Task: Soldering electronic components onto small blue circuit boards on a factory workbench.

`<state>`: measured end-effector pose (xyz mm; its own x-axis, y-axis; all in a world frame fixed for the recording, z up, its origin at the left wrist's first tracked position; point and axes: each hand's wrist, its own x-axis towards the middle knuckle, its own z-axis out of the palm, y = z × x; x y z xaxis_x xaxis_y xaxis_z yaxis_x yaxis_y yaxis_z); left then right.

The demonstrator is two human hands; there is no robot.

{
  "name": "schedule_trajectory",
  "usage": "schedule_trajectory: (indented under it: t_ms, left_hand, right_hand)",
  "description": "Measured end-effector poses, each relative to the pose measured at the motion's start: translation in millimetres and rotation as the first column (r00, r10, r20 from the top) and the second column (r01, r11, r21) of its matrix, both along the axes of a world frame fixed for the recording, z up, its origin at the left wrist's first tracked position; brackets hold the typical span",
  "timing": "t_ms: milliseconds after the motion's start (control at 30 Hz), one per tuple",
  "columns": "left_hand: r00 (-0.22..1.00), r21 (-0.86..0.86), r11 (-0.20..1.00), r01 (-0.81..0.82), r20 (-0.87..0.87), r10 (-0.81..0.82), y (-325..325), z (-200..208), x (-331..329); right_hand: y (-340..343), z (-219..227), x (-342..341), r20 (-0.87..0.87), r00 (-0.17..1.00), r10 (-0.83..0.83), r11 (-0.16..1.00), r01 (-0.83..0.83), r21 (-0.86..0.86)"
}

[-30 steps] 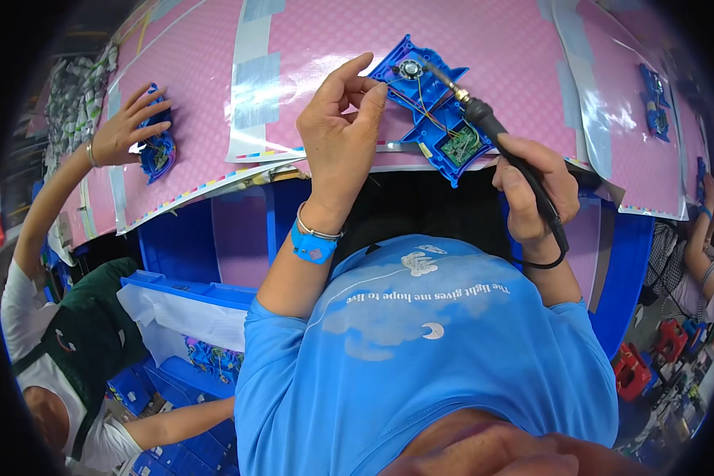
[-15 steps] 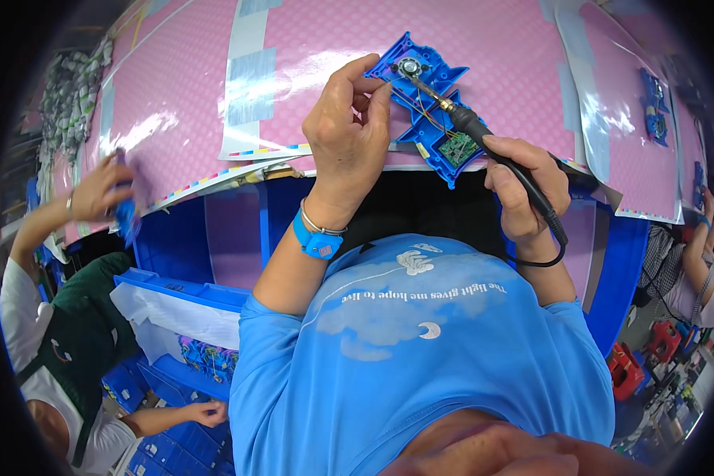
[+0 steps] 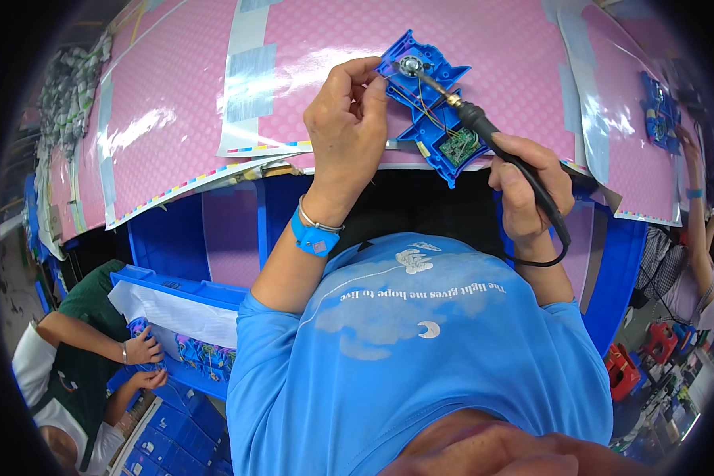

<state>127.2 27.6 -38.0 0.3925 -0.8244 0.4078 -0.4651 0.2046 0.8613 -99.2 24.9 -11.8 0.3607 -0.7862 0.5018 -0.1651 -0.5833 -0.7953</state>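
Note:
A blue plastic housing half (image 3: 430, 125) lies near the table's front edge. Inside it are a round metal speaker (image 3: 410, 66), thin coloured wires (image 3: 425, 109) and a green circuit board (image 3: 458, 146). My right hand (image 3: 531, 184) grips a black-handled soldering iron (image 3: 484, 127), its tip down at the speaker's edge. At the housing's left corner my left hand (image 3: 347, 119) is closed in a pinch, with a thin wire at the fingertips. The fingers partly hide the wire's end. A blue wrist strap (image 3: 316, 240) is on my left wrist.
Pink dotted sheeting (image 3: 317, 71) covers the table. At left, a co-worker's hands (image 3: 144, 349) are at a blue bin (image 3: 184, 287) holding several blue parts. Another co-worker's arm (image 3: 696, 174) reaches toward a blue housing (image 3: 658, 115) at right. The iron's black cord (image 3: 559, 252) hangs by my right wrist.
The iron and my right hand have shifted slightly right and down; the tip stays at the speaker. The left co-worker's hand has moved from the table to the bin. The right co-worker's arm has reached forward.

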Motion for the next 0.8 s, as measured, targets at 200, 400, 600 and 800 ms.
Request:
schedule_trajectory:
  t_ms: [200,400,600,800]
  left_hand:
    - [0.998,-0.01,0.999,0.038,-0.044,-0.039,7.8,-3.2,12.8]
    - [0.967,-0.075,0.997,-0.014,0.254,0.033,7.5,-1.5,8.9]
    - [0.949,-0.078,0.996,0.035,0.316,-0.008,9.6,-1.1,8.4]
    - [0.947,-0.078,0.996,0.043,0.32,-0.016,10.2,-1.7,8.6]
  right_hand:
    - [-0.7,4.5,-1.4,0.222,0.975,-0.005,0.991,-0.025,0.131]
    - [-2.5,7.4,9.0,0.081,0.997,0.02,0.985,-0.034,0.168]
    - [-8.7,9.2,14.9,0.044,0.999,0.032,0.983,-0.04,0.181]
    - [-9.7,8.9,16.8,0.074,0.996,0.044,0.974,-0.059,0.22]
